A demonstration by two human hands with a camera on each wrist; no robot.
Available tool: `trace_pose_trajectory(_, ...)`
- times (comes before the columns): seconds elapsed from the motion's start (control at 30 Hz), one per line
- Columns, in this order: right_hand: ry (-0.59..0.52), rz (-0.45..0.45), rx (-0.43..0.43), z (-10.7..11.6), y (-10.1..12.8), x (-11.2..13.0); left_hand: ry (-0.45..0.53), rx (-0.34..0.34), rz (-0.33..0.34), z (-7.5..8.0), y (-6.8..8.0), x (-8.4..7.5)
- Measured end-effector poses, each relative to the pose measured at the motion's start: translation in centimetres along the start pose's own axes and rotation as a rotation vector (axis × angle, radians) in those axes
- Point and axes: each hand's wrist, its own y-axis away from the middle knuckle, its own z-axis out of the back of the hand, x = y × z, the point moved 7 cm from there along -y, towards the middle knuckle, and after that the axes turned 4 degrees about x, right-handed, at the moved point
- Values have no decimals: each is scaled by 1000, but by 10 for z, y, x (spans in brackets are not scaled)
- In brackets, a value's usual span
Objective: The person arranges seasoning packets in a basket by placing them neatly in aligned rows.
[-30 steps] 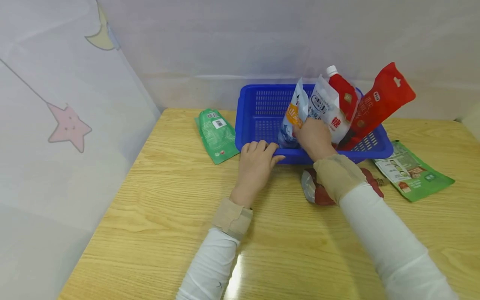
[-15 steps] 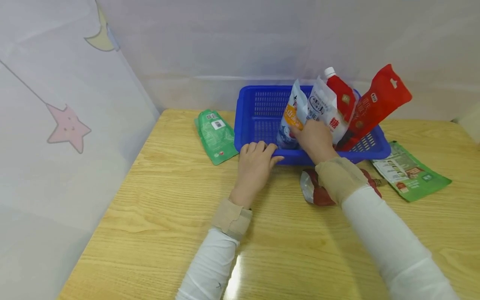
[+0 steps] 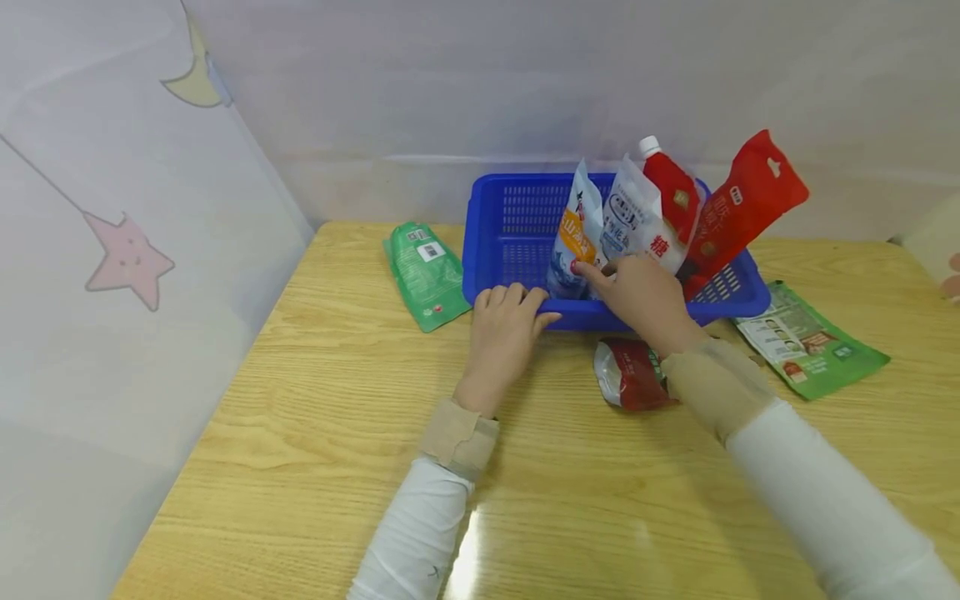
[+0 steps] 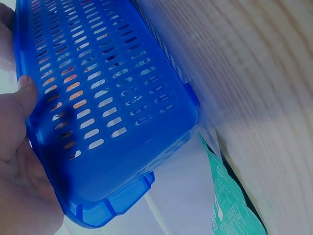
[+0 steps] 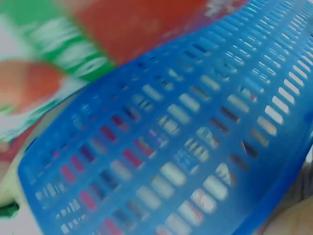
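Observation:
A blue plastic basket (image 3: 474, 242) stands near the wall in the head view. My left hand (image 3: 501, 337) grips its front rim, fingers hooked over and thumb outside; the left wrist view shows that thumb (image 4: 27, 98) against the rim. My right hand (image 3: 645, 300) reaches over the front rim, its thumb close by an upright light-blue bag with an orange band (image 3: 576, 229). Its other fingers are partly hidden. Beside that bag stand a white sugar bag (image 3: 630, 208), a red pouch with a white cap (image 3: 671, 187) and a long red packet (image 3: 746, 196), leaning right.
A green pouch (image 3: 431, 279) lies left of the basket on the wooden table (image 3: 300, 400). To the right lies another green packet (image 3: 832, 354). A dark red packet (image 3: 637, 375) lies before the basket, partly under my right forearm.
My right hand has drawn back slightly toward the front and right, its fingers loosened from the light-blue bag, which stays upright. My left hand keeps its place on the rim.

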Motion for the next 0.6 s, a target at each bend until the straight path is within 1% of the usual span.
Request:
trace_pose_trajectory(0.13, 39, 65, 50, 0, 11, -10, -1, 0, 0, 0, 0, 0)
trace_pose_trajectory(0.2, 74, 88, 78, 0, 15, -17, -2, -2, 0, 0, -1, 0)
trace_pose_trajectory(0.3, 124, 144, 99, 1, 19, -28, 1, 0, 3, 0, -1, 0)
trace_pose_trajectory(0.5, 211, 210, 174, -5, 18, -50, 16, 7, 4, -2, -1, 1)
trace_pose_trajectory(0.6, 255, 239, 166, -6, 15, -52, 13, -5, 0, -2, -1, 1)
